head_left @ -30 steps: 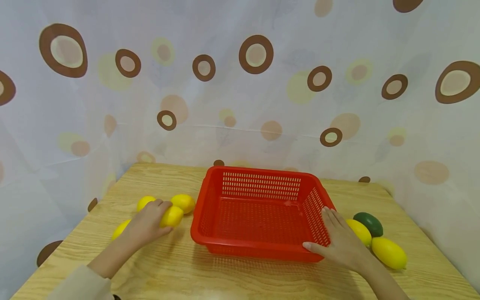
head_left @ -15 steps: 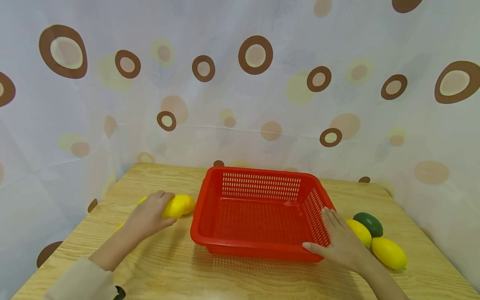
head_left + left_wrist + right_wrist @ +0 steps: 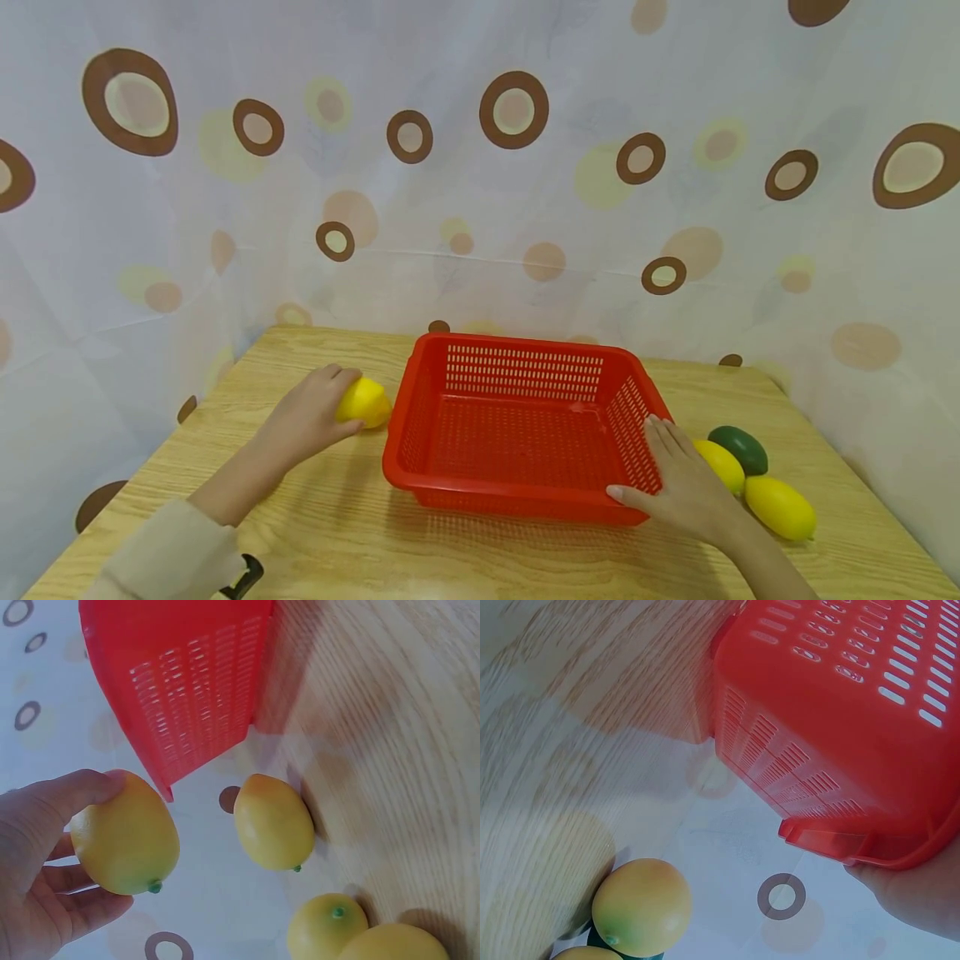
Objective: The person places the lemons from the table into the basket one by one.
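Observation:
My left hand (image 3: 311,417) grips a yellow lemon (image 3: 127,836) with a green stem nub, between thumb and curled fingers. The lemon is raised left of a red plastic basket (image 3: 525,492) with slotted walls. In the left wrist view another lemon (image 3: 274,825) lies on the table past the held one; the head view mostly hides it behind the held one. My right hand (image 3: 686,487) rests on the basket's near right corner, its fingers straight along the right rim and its thumb on the front rim. The basket is upright, its inside bare.
Two more lemons lie near my left hand, a lemon (image 3: 326,930) and its neighbour (image 3: 394,945), hidden in the head view. Right of the basket are a lemon (image 3: 720,465), another lemon (image 3: 780,507) and a dark green oval fruit (image 3: 738,450). A patterned curtain (image 3: 450,192) hangs behind the wooden table (image 3: 450,567).
My left hand has moved up and to the right with the lemon, closer to the basket, now covering the lemons left of it. My right hand and the basket have stayed put.

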A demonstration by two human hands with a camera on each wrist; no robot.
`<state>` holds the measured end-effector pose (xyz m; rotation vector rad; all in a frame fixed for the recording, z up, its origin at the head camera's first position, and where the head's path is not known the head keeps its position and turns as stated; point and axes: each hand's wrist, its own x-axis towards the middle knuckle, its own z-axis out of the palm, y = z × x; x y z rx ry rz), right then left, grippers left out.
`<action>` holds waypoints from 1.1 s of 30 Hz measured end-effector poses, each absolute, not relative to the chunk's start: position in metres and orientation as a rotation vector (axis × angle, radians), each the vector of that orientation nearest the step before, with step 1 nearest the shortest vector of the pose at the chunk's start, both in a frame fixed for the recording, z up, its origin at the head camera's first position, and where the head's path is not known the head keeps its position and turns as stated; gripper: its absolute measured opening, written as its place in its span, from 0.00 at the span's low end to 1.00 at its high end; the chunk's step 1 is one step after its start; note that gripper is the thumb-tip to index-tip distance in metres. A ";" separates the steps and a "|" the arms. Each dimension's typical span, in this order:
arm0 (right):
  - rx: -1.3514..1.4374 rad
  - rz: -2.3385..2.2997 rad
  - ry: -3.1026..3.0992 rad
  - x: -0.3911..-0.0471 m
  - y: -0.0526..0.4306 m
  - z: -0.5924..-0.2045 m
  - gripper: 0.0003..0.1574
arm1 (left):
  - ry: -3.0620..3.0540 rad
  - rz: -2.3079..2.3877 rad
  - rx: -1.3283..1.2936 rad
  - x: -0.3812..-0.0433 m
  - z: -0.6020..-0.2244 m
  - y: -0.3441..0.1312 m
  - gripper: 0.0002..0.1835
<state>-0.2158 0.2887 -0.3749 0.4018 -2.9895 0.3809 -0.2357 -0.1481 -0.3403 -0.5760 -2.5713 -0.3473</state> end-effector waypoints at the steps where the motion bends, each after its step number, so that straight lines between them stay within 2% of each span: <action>1: 0.403 0.379 -2.988 -0.216 0.289 -0.375 0.66 | -2.570 -0.349 -0.576 -0.236 -0.339 -0.147 0.26; 33: 0.427 0.359 -2.962 -0.216 0.287 -0.374 0.64 | -2.642 -0.400 -0.578 -0.241 -0.330 -0.117 0.27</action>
